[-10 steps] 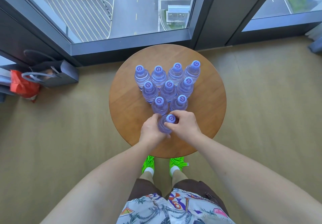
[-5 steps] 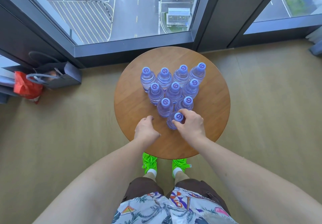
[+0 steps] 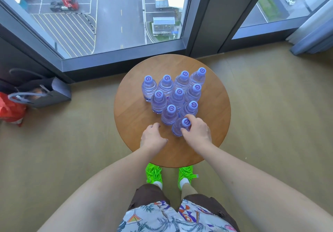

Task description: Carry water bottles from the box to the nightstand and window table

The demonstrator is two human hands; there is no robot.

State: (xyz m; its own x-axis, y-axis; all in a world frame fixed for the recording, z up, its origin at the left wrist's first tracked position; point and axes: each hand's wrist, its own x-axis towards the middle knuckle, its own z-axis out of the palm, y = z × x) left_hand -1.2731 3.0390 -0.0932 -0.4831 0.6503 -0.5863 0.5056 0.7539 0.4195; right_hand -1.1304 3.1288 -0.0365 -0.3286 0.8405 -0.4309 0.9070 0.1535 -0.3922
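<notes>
Several clear water bottles with purple caps stand upright in a triangle on the round wooden window table (image 3: 129, 105). The nearest bottle (image 3: 177, 130) forms the tip of the triangle, just in front of a pair of bottles (image 3: 169, 114). My right hand (image 3: 197, 132) grips this nearest bottle at its neck and cap. My left hand (image 3: 153, 136) hovers over the table just left of it, fingers loosely curled, holding nothing. The box and the nightstand are out of view.
A large window (image 3: 108, 15) runs right behind the table. A dark bag (image 3: 52, 93) and a red bag (image 3: 10, 111) lie on the floor at the left. A blue curtain (image 3: 313, 37) hangs at the far right. My green shoes (image 3: 154, 175) stand under the table's near edge.
My left hand has let go of the nearest bottle and moved left. My right hand has kept its hold and slid the bottle closer to the pair behind it.
</notes>
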